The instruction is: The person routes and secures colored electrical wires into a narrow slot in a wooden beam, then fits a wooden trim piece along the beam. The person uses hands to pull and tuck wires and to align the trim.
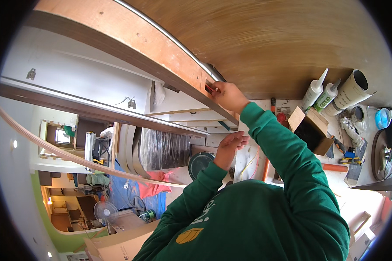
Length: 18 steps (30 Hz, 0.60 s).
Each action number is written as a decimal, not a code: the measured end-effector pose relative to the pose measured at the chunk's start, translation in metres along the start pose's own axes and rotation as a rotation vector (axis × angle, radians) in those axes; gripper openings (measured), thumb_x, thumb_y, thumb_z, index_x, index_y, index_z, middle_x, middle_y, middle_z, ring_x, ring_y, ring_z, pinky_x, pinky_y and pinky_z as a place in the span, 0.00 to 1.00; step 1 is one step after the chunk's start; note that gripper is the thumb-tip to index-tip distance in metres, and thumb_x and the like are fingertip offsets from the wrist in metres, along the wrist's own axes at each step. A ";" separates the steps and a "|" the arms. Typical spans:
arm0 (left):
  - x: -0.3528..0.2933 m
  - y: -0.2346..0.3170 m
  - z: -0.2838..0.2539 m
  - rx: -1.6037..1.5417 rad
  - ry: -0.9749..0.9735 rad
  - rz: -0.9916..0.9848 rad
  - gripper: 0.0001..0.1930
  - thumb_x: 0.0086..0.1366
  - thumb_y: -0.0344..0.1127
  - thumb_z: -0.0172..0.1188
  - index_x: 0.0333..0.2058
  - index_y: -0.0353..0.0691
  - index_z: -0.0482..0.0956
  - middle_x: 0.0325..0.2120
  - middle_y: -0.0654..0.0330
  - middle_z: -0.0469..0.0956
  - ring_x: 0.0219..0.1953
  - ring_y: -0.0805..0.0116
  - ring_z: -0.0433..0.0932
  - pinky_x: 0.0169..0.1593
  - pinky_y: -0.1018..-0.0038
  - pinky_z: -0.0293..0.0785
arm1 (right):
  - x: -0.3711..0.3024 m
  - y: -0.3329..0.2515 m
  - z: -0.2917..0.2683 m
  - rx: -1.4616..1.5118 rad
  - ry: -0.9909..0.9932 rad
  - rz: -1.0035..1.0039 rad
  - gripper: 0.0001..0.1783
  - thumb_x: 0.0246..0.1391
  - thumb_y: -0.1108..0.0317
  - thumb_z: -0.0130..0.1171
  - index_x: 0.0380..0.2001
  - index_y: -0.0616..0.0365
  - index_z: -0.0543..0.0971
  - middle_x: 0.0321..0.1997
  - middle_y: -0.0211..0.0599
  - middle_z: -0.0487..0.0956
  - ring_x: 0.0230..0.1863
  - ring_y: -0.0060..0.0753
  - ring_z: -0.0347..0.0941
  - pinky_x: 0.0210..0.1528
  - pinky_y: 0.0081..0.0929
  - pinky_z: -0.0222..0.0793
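A long wooden cabinet rail [161,48] runs from the upper left toward the middle, with a small rectangular cutout near its right end. Thin red wires [209,88] show at that cutout, dark inside. My right hand [231,96] is up against it, thumb and fingers pinched on the wires; part of the grip is hidden. Lower down and nearer to me, my left hand [231,149] hovers with its fingers loosely stretched and holds nothing. Beneath the rail are white cabinet panels [82,58] with metal hinges.
On the white worktop at right stand sealant cartridges [313,90], an opened cardboard box [310,129], a wide tube [350,92] and scattered tools. A brown panel [274,39] rises behind. A curved wooden strip [74,155] crosses the left; a fan [105,212] stands beyond it.
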State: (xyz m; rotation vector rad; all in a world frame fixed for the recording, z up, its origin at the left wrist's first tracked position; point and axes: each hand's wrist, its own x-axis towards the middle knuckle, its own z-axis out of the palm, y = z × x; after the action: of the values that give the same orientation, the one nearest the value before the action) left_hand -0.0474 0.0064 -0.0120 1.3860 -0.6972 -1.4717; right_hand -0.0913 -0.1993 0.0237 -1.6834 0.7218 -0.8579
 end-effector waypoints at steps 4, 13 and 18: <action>-0.010 -0.003 -0.009 0.016 0.039 -0.011 0.21 0.76 0.41 0.54 0.60 0.36 0.74 0.53 0.51 0.82 0.55 0.60 0.80 0.62 0.63 0.69 | -0.008 -0.002 -0.005 0.142 -0.056 0.173 0.12 0.57 0.66 0.63 0.41 0.61 0.85 0.31 0.55 0.82 0.32 0.50 0.79 0.40 0.41 0.74; -0.021 -0.012 -0.012 0.002 0.033 -0.006 0.21 0.76 0.42 0.54 0.60 0.35 0.74 0.54 0.49 0.82 0.55 0.60 0.80 0.61 0.64 0.70 | -0.021 -0.029 0.001 -0.351 0.084 -0.076 0.10 0.58 0.66 0.59 0.32 0.63 0.83 0.28 0.61 0.78 0.29 0.64 0.76 0.36 0.48 0.73; -0.030 -0.010 -0.013 0.009 0.046 0.030 0.19 0.76 0.40 0.55 0.59 0.36 0.76 0.52 0.53 0.83 0.53 0.65 0.81 0.59 0.69 0.72 | -0.070 -0.051 -0.018 -0.435 0.037 -0.022 0.09 0.53 0.69 0.57 0.30 0.61 0.84 0.31 0.58 0.82 0.36 0.65 0.79 0.42 0.54 0.76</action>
State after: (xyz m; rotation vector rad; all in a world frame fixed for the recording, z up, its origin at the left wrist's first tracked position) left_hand -0.0406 0.0403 -0.0109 1.4062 -0.6940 -1.4103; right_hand -0.1434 -0.1392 0.0631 -2.0658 0.9680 -0.7858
